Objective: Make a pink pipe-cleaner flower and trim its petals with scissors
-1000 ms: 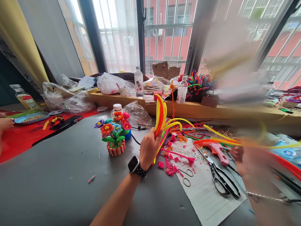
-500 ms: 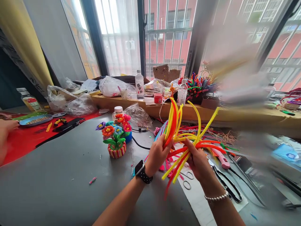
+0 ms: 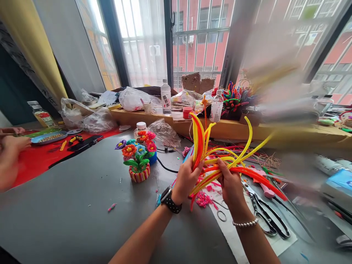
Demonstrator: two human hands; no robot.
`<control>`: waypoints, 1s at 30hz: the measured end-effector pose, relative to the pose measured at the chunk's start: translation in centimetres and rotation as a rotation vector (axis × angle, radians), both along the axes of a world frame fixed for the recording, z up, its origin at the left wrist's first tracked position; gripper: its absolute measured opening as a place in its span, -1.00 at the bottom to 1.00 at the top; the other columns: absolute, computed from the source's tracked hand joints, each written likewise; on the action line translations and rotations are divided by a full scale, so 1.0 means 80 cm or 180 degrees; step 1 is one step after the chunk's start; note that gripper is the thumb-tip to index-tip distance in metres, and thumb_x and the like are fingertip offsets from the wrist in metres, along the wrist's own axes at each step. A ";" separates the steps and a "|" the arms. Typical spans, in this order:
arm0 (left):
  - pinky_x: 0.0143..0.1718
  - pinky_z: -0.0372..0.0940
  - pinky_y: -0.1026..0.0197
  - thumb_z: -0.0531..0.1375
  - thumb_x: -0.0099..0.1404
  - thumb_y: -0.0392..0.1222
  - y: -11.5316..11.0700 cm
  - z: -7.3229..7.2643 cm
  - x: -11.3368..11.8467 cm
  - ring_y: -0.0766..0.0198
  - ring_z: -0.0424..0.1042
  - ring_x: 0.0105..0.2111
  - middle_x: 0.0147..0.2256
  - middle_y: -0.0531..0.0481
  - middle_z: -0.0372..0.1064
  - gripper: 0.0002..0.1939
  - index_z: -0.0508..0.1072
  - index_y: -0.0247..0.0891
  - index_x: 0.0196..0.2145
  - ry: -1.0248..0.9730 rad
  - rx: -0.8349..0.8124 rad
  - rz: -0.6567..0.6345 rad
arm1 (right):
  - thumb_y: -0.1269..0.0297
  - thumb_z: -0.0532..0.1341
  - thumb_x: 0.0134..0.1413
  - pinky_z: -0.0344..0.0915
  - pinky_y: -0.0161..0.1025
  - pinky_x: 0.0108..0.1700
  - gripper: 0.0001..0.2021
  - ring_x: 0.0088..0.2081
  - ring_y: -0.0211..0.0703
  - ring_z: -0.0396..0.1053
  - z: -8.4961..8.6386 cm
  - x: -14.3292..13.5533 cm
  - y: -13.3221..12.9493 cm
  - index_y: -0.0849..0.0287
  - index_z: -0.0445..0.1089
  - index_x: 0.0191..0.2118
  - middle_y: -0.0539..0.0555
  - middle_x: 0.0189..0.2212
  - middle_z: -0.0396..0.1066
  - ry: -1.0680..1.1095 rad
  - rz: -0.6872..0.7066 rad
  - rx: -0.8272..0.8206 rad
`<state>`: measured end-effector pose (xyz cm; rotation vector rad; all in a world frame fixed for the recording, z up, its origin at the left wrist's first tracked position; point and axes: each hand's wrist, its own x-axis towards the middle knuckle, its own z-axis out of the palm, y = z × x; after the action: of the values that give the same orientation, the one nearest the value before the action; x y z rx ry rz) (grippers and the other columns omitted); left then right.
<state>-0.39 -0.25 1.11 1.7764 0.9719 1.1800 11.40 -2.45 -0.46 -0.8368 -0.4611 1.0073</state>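
Note:
My left hand (image 3: 188, 179) is closed round a bundle of yellow and orange pipe cleaners (image 3: 199, 141) that stick up above the fist. A watch sits on that wrist. Beside it, my right hand (image 3: 231, 186) pinches more of the yellow and orange pipe cleaners (image 3: 255, 176), which fan out to the right and cross toward the left hand. Where the strands meet, fingers hide part of them. To the left stands a small pot of pipe-cleaner flowers (image 3: 139, 157). Large scissors (image 3: 268, 216) lie to the right of my right hand on white paper (image 3: 229, 229).
A pink glue gun (image 3: 265, 187) with a cord lies behind the scissors. Bottles, bags and a box of colourful pipe cleaners (image 3: 233, 101) line the window ledge (image 3: 165, 123). At the far left, another person's hand (image 3: 15, 143) is near a tray (image 3: 49, 137) on a red cloth.
The orange strands at my right hand now reach further right and down, and the lower yellow ends have drawn in toward my left hand. The view has shifted slightly.

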 end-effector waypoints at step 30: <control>-0.49 0.10 0.27 -0.12 0.28 -0.10 -0.010 -0.007 0.007 0.28 0.27 -0.50 -0.50 0.02 0.26 -0.77 0.19 -0.24 -0.43 0.1177 0.0765 0.0245 | 0.22 0.30 -0.22 -0.04 -0.48 -0.70 -0.76 -0.72 -0.49 -0.06 0.004 -0.022 -0.010 0.22 0.24 -0.51 -0.21 -0.74 0.01 -0.0417 0.0389 0.0262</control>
<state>0.20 -1.06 0.54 2.2207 1.1558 1.0709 9.65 -3.25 -0.17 -0.8111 -0.6678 1.0425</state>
